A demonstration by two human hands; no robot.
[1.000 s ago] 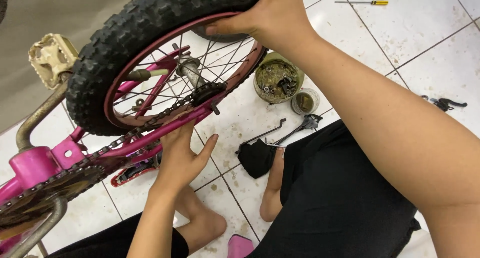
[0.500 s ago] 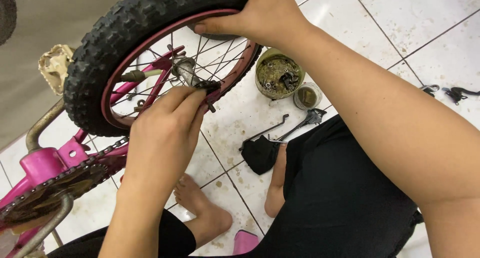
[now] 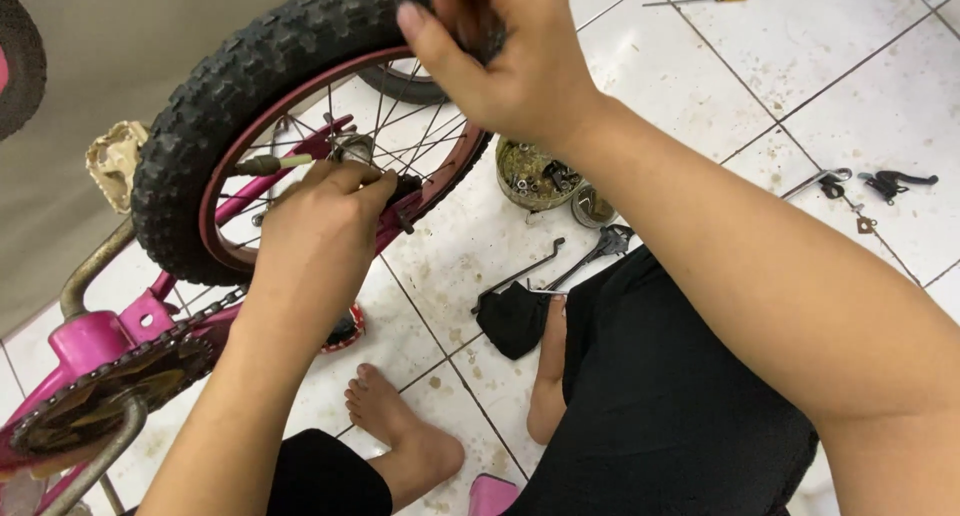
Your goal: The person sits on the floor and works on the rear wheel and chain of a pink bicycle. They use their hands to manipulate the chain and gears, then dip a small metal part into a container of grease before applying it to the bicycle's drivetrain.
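Black knobby tyre (image 3: pixel 240 66) on a pink bicycle (image 3: pixel 100 346) filled the upper left of the frame as our right hand (image 3: pixel 510 61) gripped its top and our left hand (image 3: pixel 320 226) pinched the axle nut (image 3: pixel 400 191) at centre, near a tin of parts (image 3: pixel 530 181).

Tight around the hub (image 3: pixel 352 148)
Spokes (image 3: pixel 425 136), pink frame (image 3: pixel 130 321) and chain (image 3: pixel 150 351) crowd it; right of the hub, parts bowl (image 3: pixel 530 181) and wrenches (image 3: pixel 560 266) block the floor (image 3: pixel 800 66).
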